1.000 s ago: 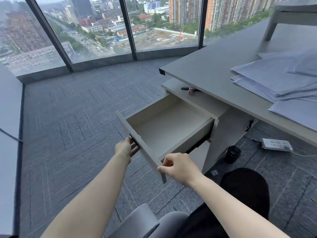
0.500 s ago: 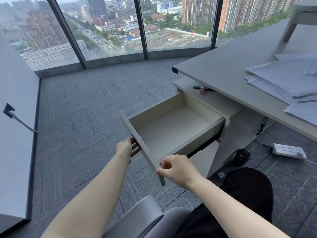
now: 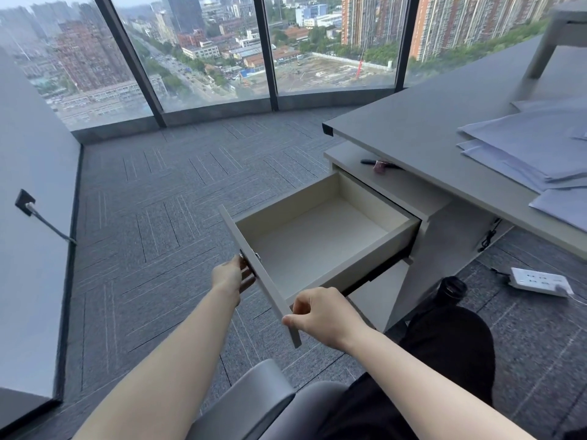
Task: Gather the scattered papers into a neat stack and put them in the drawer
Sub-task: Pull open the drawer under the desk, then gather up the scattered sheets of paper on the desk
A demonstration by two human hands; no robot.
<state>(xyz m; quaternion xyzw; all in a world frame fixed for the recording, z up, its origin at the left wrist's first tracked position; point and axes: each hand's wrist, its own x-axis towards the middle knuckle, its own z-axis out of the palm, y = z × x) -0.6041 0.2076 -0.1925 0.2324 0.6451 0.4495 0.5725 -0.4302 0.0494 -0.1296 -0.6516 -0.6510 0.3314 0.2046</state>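
My left hand (image 3: 231, 275) grips the handle and my right hand (image 3: 320, 312) pinches the front panel of the open drawer (image 3: 317, 239). Scattered papers (image 3: 527, 150) lie on the grey desk (image 3: 413, 128), above grey carpet (image 3: 158, 201), beside tall windows (image 3: 203, 49).

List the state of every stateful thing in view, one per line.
drawer: pulled open, nothing in it
papers: scattered on the desk, not stacked
left hand: gripping the drawer's front
right hand: pinching the drawer front's corner
power strip: on the floor, one cable plugged in
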